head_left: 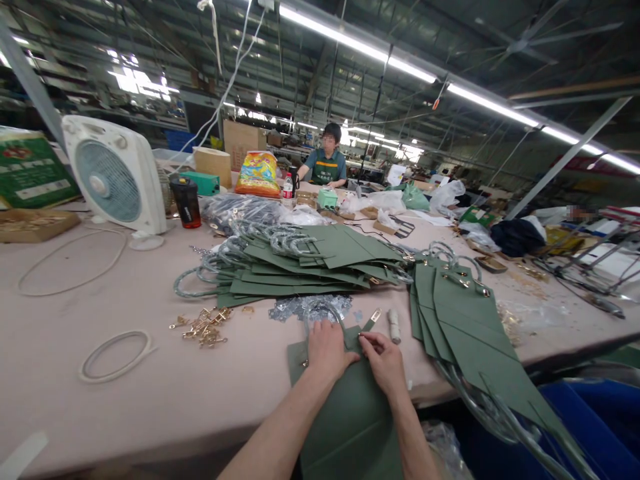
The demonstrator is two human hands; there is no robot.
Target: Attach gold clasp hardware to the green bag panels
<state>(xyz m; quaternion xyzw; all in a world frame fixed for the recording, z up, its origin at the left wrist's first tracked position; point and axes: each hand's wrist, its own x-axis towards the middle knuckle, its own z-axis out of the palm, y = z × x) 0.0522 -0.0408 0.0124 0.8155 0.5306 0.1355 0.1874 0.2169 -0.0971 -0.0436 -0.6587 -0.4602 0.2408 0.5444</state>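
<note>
A green bag panel [350, 427] with a plastic-wrapped handle [325, 308] lies over the table's front edge. My left hand [327, 350] is closed over the panel's upper part beside the handle, thumb stretched to the right. At the panel's top right, my right hand [386, 360] pinches with thumb and forefinger at something too small to make out. Just beyond those fingertips, a short green strap with a gold metal clasp [375, 316] sticks out. A pale, rolled-up piece [395, 327] lies right of the strap. Flat silvery metal plates [295, 309] are spread behind the handle.
Green bag panels [310, 263] are piled behind my hands, and a further stack [465, 307] overhangs the edge on the right. Gold fittings [205, 327], a tape roll [117, 355] and a white fan [115, 177] are on the left. A co-worker [326, 160] sits across the table.
</note>
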